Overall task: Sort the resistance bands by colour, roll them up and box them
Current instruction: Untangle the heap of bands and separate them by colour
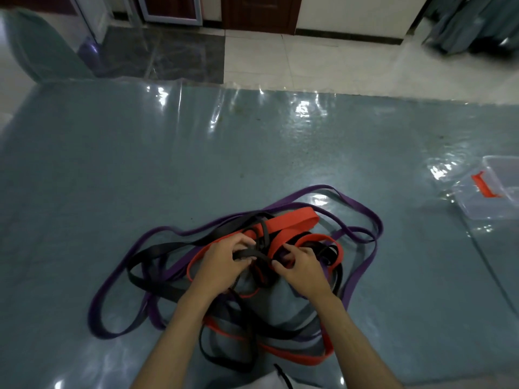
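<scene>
A wide grey-blue counter [112,164] under a glossy clear sheet is filling most of the view. A tangled heap of resistance bands is lying on it at the near middle: purple bands [362,265] are looping round the outside, black bands [157,249] are crossing the left and centre, and red bands [295,220] are bunched at the top and trailing along the near edge. A clear plastic box [488,200] with a red latch [483,185] is standing well apart at the right edge. The left hand [224,262] is being curled round a black strand at the knot; the right hand [303,268] is being pinched, seemingly, on a red strand just beside it.
</scene>
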Demonstrator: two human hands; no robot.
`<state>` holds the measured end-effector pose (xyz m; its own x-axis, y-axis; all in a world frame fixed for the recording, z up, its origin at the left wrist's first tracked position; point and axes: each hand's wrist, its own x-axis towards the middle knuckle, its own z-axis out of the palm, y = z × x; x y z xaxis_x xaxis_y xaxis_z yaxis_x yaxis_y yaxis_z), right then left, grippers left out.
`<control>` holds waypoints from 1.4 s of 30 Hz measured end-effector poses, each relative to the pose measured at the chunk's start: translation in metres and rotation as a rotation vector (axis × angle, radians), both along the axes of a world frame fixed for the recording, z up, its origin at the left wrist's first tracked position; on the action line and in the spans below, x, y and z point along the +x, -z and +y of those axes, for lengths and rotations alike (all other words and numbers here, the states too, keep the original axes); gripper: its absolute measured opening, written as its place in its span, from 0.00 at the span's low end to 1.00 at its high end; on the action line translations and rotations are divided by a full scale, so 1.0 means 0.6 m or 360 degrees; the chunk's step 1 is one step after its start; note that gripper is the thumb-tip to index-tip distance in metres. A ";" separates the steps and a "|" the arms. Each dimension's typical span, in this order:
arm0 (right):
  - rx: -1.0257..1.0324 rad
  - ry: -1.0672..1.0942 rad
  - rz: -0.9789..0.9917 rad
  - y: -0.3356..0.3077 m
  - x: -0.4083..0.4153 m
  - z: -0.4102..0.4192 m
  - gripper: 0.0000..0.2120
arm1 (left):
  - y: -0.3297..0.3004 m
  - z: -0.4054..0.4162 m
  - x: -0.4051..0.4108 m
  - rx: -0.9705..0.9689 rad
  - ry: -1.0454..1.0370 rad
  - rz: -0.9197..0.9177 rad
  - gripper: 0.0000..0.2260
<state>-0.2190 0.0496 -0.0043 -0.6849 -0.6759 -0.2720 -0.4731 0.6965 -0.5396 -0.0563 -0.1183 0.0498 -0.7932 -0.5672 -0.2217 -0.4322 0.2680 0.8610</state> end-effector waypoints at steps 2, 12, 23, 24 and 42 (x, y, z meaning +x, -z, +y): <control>0.0007 -0.0020 0.0094 0.007 0.012 0.015 0.27 | -0.002 -0.005 -0.006 -0.0180 -0.0052 -0.0034 0.13; -0.0070 -0.0183 0.0387 0.005 0.033 0.109 0.21 | 0.049 0.039 -0.135 -0.0283 0.0403 -0.0086 0.12; -0.0263 0.0226 0.0258 0.011 0.049 0.185 0.24 | 0.097 0.023 -0.232 -0.0730 0.0664 -0.0665 0.38; -0.0244 0.0223 0.0281 0.010 0.046 0.184 0.25 | 0.102 0.018 -0.233 -0.0752 0.0681 -0.0693 0.37; 0.0165 0.0433 0.0413 0.004 -0.028 0.083 0.09 | 0.125 0.001 -0.144 -0.0964 0.0509 -0.0175 0.31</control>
